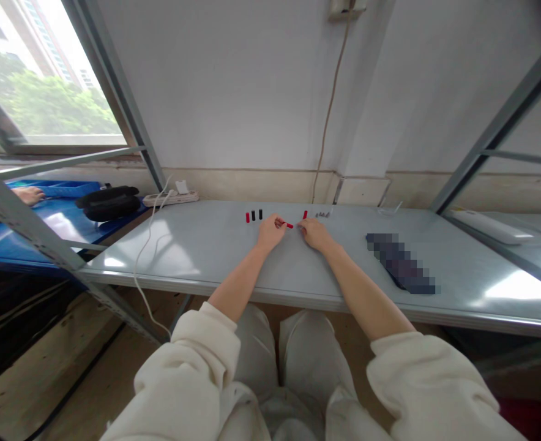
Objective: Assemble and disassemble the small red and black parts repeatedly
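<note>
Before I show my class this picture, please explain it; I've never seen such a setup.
No machine here: a head-worn camera looks down at a person's two bare hands. The left hand holds a slim red rod over a smooth grey table. A short red cylinder is by the right hand; I cannot tell whether it is held. Left of the hands sit a second red cylinder and two black cylinders; beyond the right hand, small grey pieces; farther right, a dark, pixelated item.

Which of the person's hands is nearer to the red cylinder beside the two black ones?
Left. The left hand is to the right of that red cylinder and slightly nearer the camera; the right hand is farther right, beyond the left one.
</note>
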The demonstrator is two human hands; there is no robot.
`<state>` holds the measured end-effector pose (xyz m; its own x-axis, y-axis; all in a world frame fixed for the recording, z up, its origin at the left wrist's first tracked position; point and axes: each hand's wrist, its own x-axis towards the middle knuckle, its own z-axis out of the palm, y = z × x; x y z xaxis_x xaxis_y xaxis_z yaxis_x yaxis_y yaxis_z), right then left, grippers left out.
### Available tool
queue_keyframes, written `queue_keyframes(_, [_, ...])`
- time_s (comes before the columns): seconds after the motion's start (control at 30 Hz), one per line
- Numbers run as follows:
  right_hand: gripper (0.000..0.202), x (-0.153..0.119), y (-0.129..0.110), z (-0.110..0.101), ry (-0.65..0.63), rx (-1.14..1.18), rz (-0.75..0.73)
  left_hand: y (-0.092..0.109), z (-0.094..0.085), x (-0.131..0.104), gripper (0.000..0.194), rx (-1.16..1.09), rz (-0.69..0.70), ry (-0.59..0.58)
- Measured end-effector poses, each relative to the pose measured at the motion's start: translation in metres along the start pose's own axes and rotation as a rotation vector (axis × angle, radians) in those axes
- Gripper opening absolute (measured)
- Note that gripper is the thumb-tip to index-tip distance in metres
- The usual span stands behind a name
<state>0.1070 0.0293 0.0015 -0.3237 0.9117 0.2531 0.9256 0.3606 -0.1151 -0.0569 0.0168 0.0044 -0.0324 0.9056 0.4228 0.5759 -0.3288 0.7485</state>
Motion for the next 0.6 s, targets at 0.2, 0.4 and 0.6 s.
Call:
queue_keyframes(0.2, [0.031,-0.001,0.001,-0.007,0.046,0.087,0.006,0.005,-0.003,0.0,0.003,-0.066,-0.046,-0.007])
queue_keyframes(0.4, [0.032,-0.008,0.016,-0.012,0.0,0.053,0.176,0.007,-0.005,0.002,0.005,-0.107,-0.102,-0.024])
queue_keyframes(0.6, [0.016,-0.007,0.015,-0.015,-0.068,0.069,0.154,0.004,-0.006,0.004,0.007,-0.186,-0.153,-0.043])
